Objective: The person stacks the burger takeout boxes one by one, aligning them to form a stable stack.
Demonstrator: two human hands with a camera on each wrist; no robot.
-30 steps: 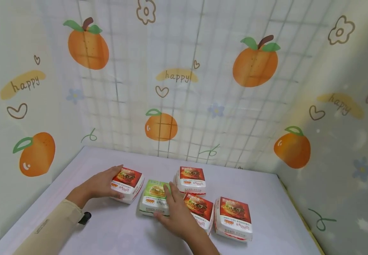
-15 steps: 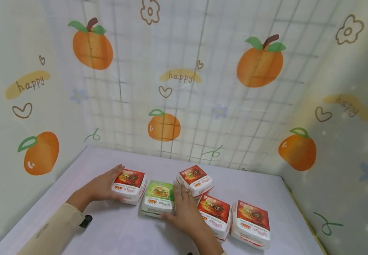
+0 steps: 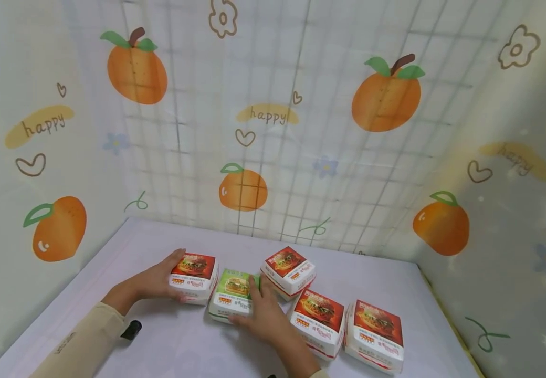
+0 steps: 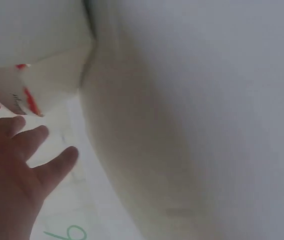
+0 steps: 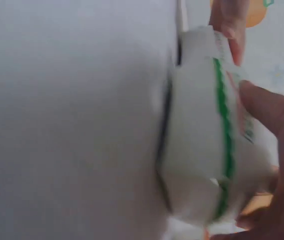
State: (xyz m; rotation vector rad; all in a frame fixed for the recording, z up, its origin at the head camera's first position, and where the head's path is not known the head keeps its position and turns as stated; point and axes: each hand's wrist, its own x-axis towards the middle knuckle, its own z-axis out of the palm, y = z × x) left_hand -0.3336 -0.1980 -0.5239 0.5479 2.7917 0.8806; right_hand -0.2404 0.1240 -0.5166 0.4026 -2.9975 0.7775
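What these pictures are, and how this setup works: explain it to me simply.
There is no machine here; a person is working bare-handed. The wide picture comes from a head-worn camera looking forward and down. The other two come from wrist-worn cameras, left and right, so they look close and tilted. On the pale table sit four red-topped boxes and one green-topped box, all with burger pictures. The left hand grips the leftmost red-topped box at its side, and the right hand holds the green one. Behind is a backdrop printed with oranges.
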